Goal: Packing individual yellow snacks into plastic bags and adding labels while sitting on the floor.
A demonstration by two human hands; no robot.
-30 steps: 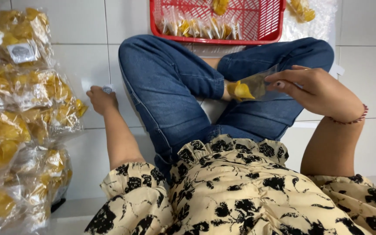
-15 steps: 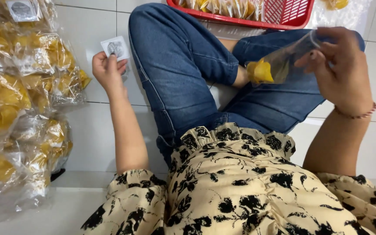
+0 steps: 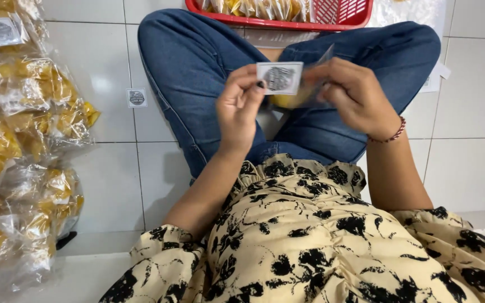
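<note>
The left hand (image 3: 241, 109) holds a square white sticker (image 3: 279, 77) by its left edge, thumb and fingers pinched together on it. The sticker bears a round dark print and sits directly in front of a clear plastic bag (image 3: 310, 84) with yellow contents. The right hand (image 3: 355, 95) is clamped on the bag, fingers closed around its right side. Sticker and bag are raised above the crossed legs in blue jeans (image 3: 197, 62). Beyond the bag, a red basket (image 3: 287, 23) holds more filled packets. Left of the bag, a pile of filled packets (image 3: 18, 140) lies on the white tiled floor (image 3: 113, 168). 1 loose sticker (image 3: 136, 97) lies on the floor between the pile and the jeans.
</note>
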